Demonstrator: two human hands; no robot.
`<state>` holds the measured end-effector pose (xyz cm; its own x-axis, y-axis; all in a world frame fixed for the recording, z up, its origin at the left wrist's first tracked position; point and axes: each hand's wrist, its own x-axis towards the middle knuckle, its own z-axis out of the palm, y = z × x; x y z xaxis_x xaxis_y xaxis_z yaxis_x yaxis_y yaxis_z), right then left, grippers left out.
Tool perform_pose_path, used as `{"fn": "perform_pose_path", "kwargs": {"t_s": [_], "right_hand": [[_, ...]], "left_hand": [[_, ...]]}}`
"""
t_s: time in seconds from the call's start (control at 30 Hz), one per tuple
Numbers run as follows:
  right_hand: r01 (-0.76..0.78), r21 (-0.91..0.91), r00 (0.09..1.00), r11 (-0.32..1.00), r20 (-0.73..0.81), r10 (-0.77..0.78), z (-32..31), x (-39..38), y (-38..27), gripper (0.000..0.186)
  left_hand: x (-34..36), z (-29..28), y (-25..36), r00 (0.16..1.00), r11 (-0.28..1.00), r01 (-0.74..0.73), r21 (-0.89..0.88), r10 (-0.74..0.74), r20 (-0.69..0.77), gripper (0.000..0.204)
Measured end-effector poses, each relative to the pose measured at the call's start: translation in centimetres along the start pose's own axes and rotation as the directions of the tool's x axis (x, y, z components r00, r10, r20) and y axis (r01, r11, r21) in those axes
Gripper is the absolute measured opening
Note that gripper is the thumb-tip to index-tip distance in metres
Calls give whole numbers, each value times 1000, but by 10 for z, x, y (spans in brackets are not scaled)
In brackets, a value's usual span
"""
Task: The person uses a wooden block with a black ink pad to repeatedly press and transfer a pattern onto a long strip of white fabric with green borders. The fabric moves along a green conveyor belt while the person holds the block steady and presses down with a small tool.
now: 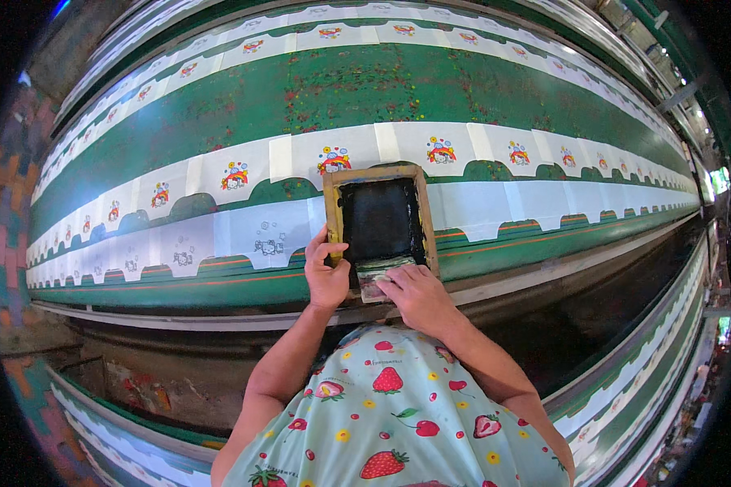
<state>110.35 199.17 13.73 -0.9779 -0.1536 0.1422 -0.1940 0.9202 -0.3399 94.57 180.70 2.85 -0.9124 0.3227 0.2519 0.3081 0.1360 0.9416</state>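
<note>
A wooden-framed printing screen (423,199) lies over the near row of white cut pieces, its mesh covered with black ink (378,219). My left hand (326,272) grips the frame's left side near the lower corner, thumb over the wood. At the screen's near end, my right hand (421,294) is closed around a squeegee (375,287) whose edge rests on the inked mesh. Left of the screen, a white piece (268,235) bears a black outline print. To its right, the white pieces (544,201) look blank.
A long green printing table (195,105) curves across the view. Farther rows of white pieces carry colourful prints (440,151). A pale rail (195,321) edges the table's near side. Behind me stands another table with white pieces (130,442); a dark aisle (568,325) lies between.
</note>
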Motion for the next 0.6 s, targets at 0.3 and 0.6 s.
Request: {"fn": "perform_pose_path", "kwargs": {"t_s": [0.3,0.6], "right_hand": [[72,-12,993,997,94,-70,-19,33,25,32],[-7,108,993,994,118,-6,-32,113,98,27]], "left_hand": [[-2,-1,-7,998,998,66,10,-66,-6,40],[-5,-11,-8,994,979,105,-177,-105,8,41]]}}
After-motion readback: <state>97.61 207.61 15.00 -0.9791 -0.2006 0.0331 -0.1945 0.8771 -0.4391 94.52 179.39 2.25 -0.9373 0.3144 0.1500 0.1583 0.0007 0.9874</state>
